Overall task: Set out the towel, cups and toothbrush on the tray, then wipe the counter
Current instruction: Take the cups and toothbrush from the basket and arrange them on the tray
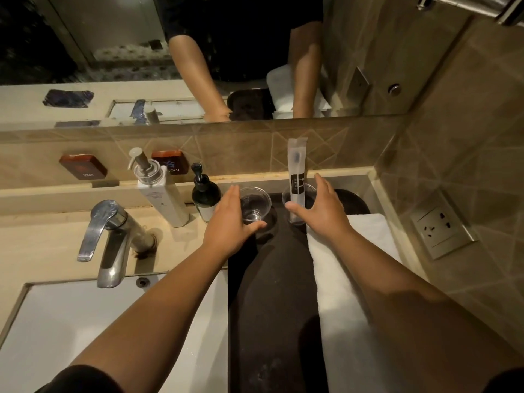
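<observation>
**Hands cupped around two cups on the tray**

Your left hand (pixel 231 219) sits against the left side of a clear plastic cup (pixel 253 204), fingers straight and together along its wall, thumb reaching under its near side; whether it grips the cup, you cannot tell. Your right hand (pixel 323 207) curves around a second clear cup (pixel 297 198), fingers extended along its right side and thumb at its near left rim, spread wide and loose rather than closed tight. A wrapped toothbrush (pixel 296 165) stands upright in that second cup, its top leaning toward the tiled backsplash. Both cups rest at the far end of the dark tray (pixel 272 293), side by side and apart. A folded white towel (pixel 337 293) lies lengthwise along the tray's right side, under your right forearm. Just left of the tray stand a dark pump bottle (pixel 204 194) and a white pump dispenser (pixel 160 191) on the beige counter (pixel 42 236). A chrome faucet (pixel 110 239) stands over the white sink (pixel 85 321) at your left.
</observation>
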{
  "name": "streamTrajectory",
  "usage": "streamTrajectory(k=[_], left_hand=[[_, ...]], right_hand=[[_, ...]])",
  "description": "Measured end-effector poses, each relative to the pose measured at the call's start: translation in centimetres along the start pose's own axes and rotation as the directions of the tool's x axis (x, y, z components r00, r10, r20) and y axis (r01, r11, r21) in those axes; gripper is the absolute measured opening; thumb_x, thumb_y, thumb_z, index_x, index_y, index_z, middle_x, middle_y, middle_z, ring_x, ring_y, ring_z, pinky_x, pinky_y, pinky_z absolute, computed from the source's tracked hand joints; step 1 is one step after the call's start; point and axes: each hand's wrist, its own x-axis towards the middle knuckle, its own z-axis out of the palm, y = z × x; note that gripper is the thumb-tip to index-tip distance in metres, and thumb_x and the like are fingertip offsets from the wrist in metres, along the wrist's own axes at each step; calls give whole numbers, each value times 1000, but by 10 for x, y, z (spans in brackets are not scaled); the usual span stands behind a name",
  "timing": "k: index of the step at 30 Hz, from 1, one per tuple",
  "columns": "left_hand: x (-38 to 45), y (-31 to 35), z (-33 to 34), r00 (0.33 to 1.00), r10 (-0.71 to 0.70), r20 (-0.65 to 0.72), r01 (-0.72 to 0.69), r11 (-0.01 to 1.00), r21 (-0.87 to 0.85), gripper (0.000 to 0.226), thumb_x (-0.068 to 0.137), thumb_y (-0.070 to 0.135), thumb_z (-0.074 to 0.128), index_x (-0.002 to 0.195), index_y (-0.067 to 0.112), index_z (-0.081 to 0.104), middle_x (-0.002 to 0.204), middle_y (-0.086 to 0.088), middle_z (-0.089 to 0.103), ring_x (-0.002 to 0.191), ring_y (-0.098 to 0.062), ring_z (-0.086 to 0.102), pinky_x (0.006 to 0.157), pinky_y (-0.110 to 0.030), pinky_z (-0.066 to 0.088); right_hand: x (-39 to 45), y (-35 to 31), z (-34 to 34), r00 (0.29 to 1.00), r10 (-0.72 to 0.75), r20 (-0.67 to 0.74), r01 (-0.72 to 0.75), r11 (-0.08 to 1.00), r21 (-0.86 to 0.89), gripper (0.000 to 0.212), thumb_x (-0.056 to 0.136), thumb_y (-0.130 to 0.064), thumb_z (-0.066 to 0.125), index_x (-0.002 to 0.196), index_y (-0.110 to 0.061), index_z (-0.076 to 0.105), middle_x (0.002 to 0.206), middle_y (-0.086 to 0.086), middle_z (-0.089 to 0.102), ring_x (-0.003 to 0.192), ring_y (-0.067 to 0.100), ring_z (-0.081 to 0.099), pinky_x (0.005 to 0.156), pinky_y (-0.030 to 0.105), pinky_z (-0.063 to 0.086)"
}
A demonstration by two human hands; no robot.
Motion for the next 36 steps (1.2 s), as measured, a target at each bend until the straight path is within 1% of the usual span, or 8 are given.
streamTrajectory(k=[6,9,12,20,24,28,31,36], left_hand=[[-1,-4,1,1000,-2,11,2,1000,8,90,75,54,76,145,20,31,149,-4,42,133,-24,43,105,-46,45],[-4,-5,7,999,-3,37,-1,995,98,83,85,56,64,150,20,28,159,-5,27,143,-25,30,114,-44,33],[-4,-8,11,1000,12,19,-15,983,182,74,93,51,55,152,18,26,162,-5,19,146,-25,24,113,-39,29],[-5,-4,4,998,40,57,-48,987,156,83,89,56,57,153,17,21,163,-6,14,148,-24,15,115,-39,23],[-20,27,-26,991,114,-69,-120,988,-96,77,89,66,47,151,25,26,159,6,24,144,-9,21,110,-28,20],[-64,61,-58,998,58,-26,-62,839,-541,50,89,60,48,131,34,55,117,24,62,106,12,55,86,-14,50],[-113,66,-53,995,49,89,6,846,-533,16,92,44,53,98,38,66,88,21,66,82,4,62,69,-15,51],[-185,38,-14,963,-70,259,179,887,-425,18,94,30,58,79,23,65,73,3,65,67,-5,59,70,-31,52]], right_hand=[[44,-21,-16,994,83,70,-101,946,309,68,86,-46,68,143,-21,41,141,2,53,124,21,53,93,35,45],[61,-27,-17,989,123,86,-145,933,331,35,88,-35,68,119,-19,62,109,-2,68,101,19,64,79,33,52],[64,-32,-17,989,118,87,-141,927,347,9,88,-30,68,88,-22,67,87,-3,69,85,17,66,64,29,49],[32,-74,-60,997,-67,-47,82,877,473,6,87,-30,70,86,-24,68,84,-9,72,77,3,67,65,23,47],[-3,-99,-95,988,-150,-42,148,819,555,9,87,-32,70,89,-23,69,85,-7,74,79,7,70,68,24,53],[-52,-107,-101,981,-142,134,20,756,654,15,85,-36,71,76,-24,70,74,-3,72,65,9,66,58,24,52],[-85,-95,-83,959,-62,276,-125,783,609,13,85,-36,71,76,-27,73,74,-1,73,66,12,65,61,28,51],[-130,-53,-24,866,144,479,-389,796,463,18,90,-23,68,74,-14,65,62,-3,64,55,6,57,49,18,45]])
